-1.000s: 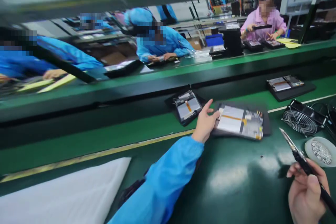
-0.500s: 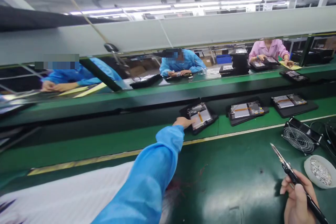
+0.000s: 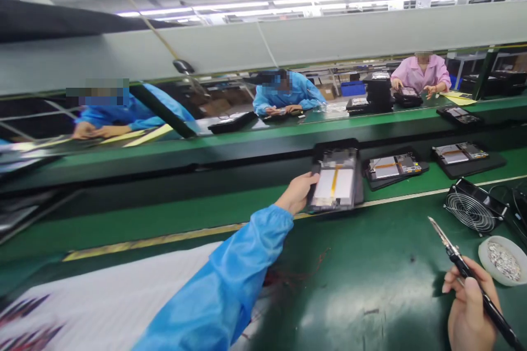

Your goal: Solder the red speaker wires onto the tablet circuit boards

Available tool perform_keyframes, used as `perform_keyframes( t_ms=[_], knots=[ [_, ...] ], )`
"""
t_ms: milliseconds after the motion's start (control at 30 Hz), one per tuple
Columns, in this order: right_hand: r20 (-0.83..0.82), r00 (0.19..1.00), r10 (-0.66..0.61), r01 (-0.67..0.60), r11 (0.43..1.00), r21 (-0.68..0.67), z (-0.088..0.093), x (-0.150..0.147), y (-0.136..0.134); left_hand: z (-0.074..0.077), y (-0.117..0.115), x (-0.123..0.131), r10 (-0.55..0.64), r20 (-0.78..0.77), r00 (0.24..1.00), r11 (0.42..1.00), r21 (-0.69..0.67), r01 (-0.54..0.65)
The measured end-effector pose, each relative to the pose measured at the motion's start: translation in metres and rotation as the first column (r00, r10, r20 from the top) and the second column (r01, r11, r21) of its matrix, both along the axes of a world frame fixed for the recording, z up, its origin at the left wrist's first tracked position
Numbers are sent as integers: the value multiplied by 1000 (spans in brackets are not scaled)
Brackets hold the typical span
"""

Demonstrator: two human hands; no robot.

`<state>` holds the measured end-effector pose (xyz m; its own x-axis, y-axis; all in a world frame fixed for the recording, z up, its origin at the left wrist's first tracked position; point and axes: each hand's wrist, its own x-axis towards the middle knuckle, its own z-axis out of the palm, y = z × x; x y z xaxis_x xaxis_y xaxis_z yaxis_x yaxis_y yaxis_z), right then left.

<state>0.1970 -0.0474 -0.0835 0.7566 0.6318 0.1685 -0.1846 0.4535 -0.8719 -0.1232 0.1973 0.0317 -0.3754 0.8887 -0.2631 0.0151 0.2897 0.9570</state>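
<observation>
My left hand grips the left edge of an opened tablet, whose white battery, orange ribbon cable and circuit board face up. The tablet is tilted up at the near edge of the green conveyor belt, with a black piece behind it. In my right hand is a soldering iron, its bare metal tip pointing up and to the left above the green bench. To the right of my held tablet, a second opened tablet and a third opened tablet lie on the belt.
A fan with a wire guard and a white bowl of small silvery pieces stand at the right. White foam sheet and thin red wires lie at the left and middle. Co-workers sit across the line behind a green ledge.
My left hand has closed on the tablet's edge, lifted and turned it, and brought it slightly right and nearer. The right hand with the soldering iron has hardly moved.
</observation>
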Motion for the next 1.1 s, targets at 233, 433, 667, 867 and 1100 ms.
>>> perform_keyframes(
  t_ms=[233,433,667,867,1100],
  knots=[
    [35,994,-107,106,994,27,20,4,-5,-21,-54,62,-760,-188,622,647,-131,751],
    [67,996,-55,58,998,-38,28,7,-6,-31,-89,85,-778,-547,309,413,-75,908],
    [48,999,-8,12,997,-79,34,5,-10,-6,-177,3,-583,-812,37,255,-140,957],
    [93,995,-37,44,997,-67,34,8,-9,-38,-206,-17,-307,-952,23,187,-36,982],
    [270,961,57,-34,995,-91,33,4,-36,-47,-210,30,-331,-890,314,234,245,941]
  ],
)
